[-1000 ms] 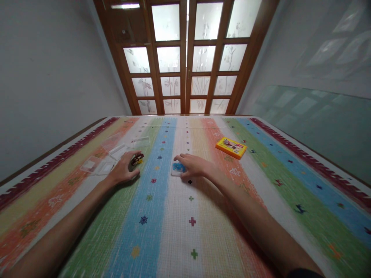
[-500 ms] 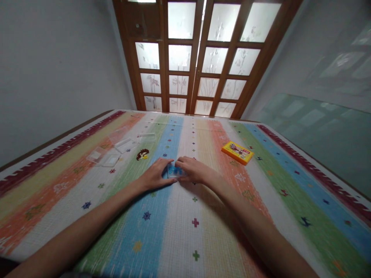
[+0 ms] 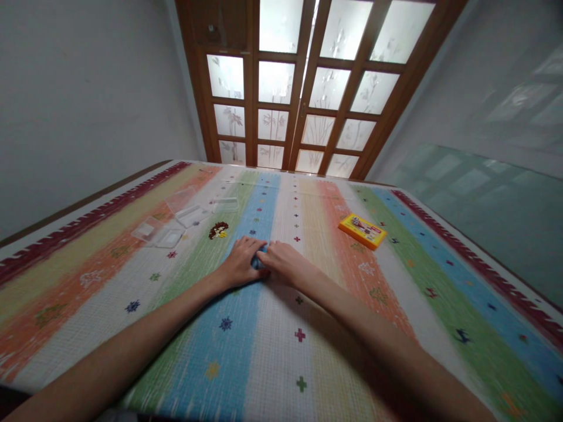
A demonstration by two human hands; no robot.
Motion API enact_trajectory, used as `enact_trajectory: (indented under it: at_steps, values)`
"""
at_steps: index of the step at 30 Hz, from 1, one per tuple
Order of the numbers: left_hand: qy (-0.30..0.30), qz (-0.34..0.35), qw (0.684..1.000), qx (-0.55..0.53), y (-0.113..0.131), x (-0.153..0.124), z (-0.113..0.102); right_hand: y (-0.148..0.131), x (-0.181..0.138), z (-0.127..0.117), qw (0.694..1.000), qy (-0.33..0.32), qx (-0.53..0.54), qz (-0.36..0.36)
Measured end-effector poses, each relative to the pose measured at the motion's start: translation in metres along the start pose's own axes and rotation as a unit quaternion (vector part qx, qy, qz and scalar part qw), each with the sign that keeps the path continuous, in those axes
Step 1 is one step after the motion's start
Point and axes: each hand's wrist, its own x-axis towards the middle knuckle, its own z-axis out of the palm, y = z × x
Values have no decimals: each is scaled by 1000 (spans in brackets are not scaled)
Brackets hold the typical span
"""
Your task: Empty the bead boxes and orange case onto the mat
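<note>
Blue item (image 3: 258, 259) is between both hands over the middle of the cloth-covered worktop (image 3: 272, 351), mostly hidden by fingers; can't tell its full shape or whether it touches the cloth. Left hand (image 3: 240, 262) grips it from the left, thumb and fingers curled round. Right hand (image 3: 284, 262) is curled onto it from the right. Further out: clear plastic cases (image 3: 170, 238) to the left, small brown, white and yellow cluster (image 3: 219, 230) just beyond left hand, yellow box (image 3: 362, 230) well right. Far end: wood-framed doors (image 3: 294, 88), frosted panes.
</note>
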Motion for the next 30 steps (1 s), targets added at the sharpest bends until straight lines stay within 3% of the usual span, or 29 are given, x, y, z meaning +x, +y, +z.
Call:
enact_trajectory:
  at_steps: [7, 24, 30]
  values:
    - [-9, -21, 1000, 16, 3, 0, 1, -10, 7, -2, 999, -5, 10, 46]
    - [-11, -20, 1000, -11, 2, 2, -1, -14, 11, 0, 999, -7, 4, 51]
    - [8, -19, 999, -42, -3, 1, -1, 2, -2, -10, 999, -8, 15, 34]
